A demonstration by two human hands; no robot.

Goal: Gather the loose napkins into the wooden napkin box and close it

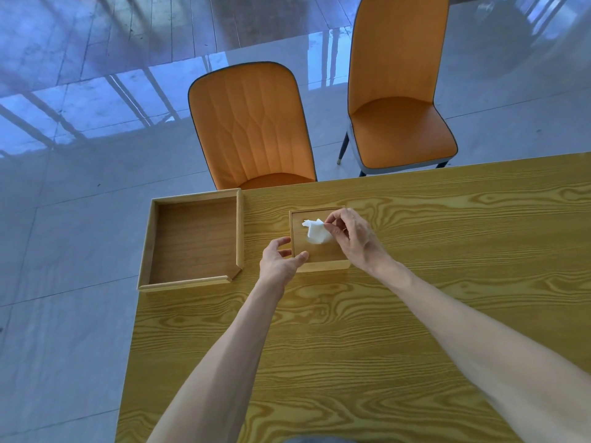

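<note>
The wooden napkin box sits in the middle of the table with its flat lid on top. A white napkin sticks up out of the lid. My right hand pinches the napkin's right edge between thumb and fingers. My left hand rests against the box's near left corner, with the thumb on the lid edge and the fingers along the left side.
A larger shallow wooden tray lies at the table's left corner, left of the box. Two orange chairs stand beyond the far edge. The table's left edge drops to a tiled floor.
</note>
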